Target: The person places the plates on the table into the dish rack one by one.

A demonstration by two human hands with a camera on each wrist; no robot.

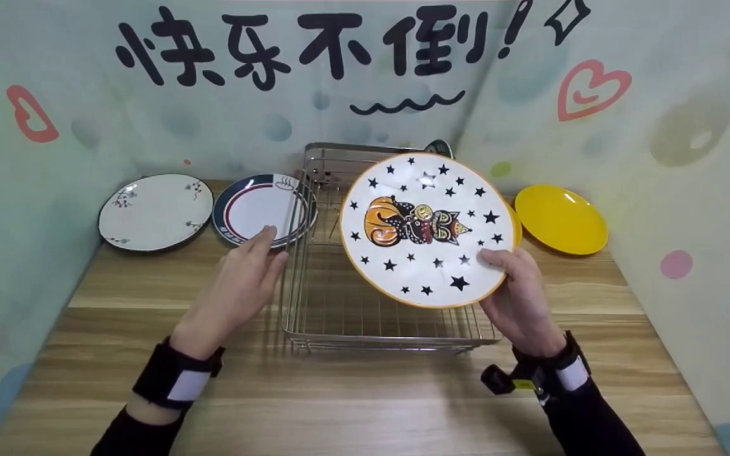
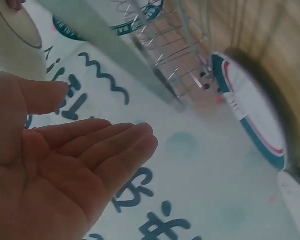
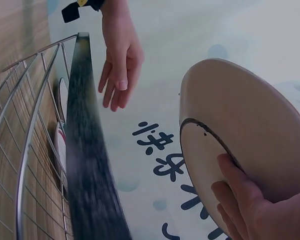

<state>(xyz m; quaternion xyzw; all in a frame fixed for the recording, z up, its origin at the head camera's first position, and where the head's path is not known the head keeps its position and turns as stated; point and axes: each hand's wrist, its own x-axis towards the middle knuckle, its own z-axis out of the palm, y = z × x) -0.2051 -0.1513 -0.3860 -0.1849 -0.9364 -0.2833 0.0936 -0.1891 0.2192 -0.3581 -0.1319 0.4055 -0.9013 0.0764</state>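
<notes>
The star plate (image 1: 428, 228) is held in the air above the rack (image 1: 390, 341) by the right hand (image 1: 520, 294): the thumb is laid on the face near the rim, and the fingers are set against the underside by its raised ring, as is shown in the right wrist view. The decorated face is turned toward the head camera. Nothing is held by the left hand (image 1: 238, 285); its fingers are kept nearly straight, with the thumb apart from them, near the rack's left side.

The star plate is judged to be stiff and moderately heavy, probably glazed ceramic, since light is reflected from its face. A smooth, slippery surface is to be expected. Chips would most easily be made at the rim, so hard knocks against the metal wires are best avoided. With 1 hand at 1 edge, the weight is borne off-centre and tilting is made likelier; slipping should be resisted by the raised ring. A steadier hold would be given by 2 hands at opposite edges.

On the worktop (image 1: 339, 405), a white plate (image 1: 156, 212) and a blue-rimmed plate (image 1: 260, 212) are set left of the rack, and a yellow plate (image 1: 561, 218) right of it.
</notes>
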